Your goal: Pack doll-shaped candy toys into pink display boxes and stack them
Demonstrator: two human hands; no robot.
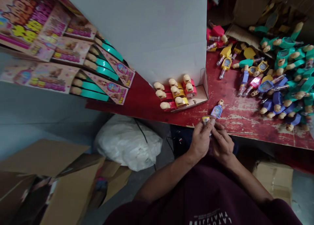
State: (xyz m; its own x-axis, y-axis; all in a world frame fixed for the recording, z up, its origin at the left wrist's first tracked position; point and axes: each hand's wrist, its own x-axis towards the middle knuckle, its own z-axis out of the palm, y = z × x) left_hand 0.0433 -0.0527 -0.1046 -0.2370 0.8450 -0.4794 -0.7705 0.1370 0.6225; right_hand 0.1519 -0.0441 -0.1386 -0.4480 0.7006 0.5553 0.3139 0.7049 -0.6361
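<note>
Small yellow-labelled piece (206, 119) is pinched in the left hand's (201, 138) fingers, right by the front edge of the desk (235, 120). The right hand's (223, 143) fingers are bunched up close beside them, can't tell what they've got, if anything. Purple toy (217, 111) is just past the fingertips. Biggest worry tbh: a loose pinch could drop the piece over the edge, or a stray knuckle might knock the toy.
</note>
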